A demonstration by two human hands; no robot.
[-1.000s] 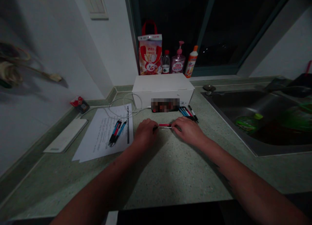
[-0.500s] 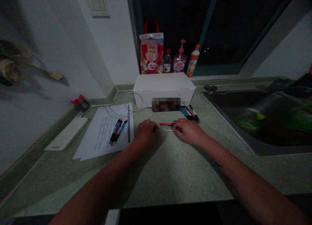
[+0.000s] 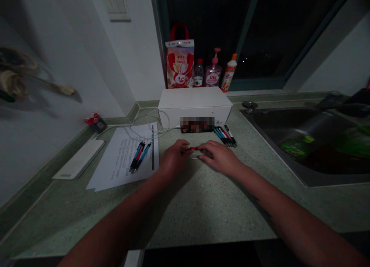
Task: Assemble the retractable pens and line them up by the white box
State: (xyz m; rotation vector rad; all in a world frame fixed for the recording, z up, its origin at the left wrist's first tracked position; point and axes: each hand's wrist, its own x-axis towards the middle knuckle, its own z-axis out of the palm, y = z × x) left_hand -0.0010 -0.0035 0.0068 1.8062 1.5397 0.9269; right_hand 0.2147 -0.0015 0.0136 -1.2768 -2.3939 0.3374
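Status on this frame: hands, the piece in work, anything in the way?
Left hand, right hand: at opposite ends of red pen part, grips partly hidden. Thin pale piece alongside. Phone and pens lie beyond, not between.

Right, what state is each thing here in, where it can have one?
Red piece: between left hand and right hand
Box: closed
Water bottle: capped, upright
Pump bottle: upright
Orange-capped bottle: capped
Phone: cable at left end
Cable: loosely looped
Papers: flat, overlapping
Pens: lying in two groups
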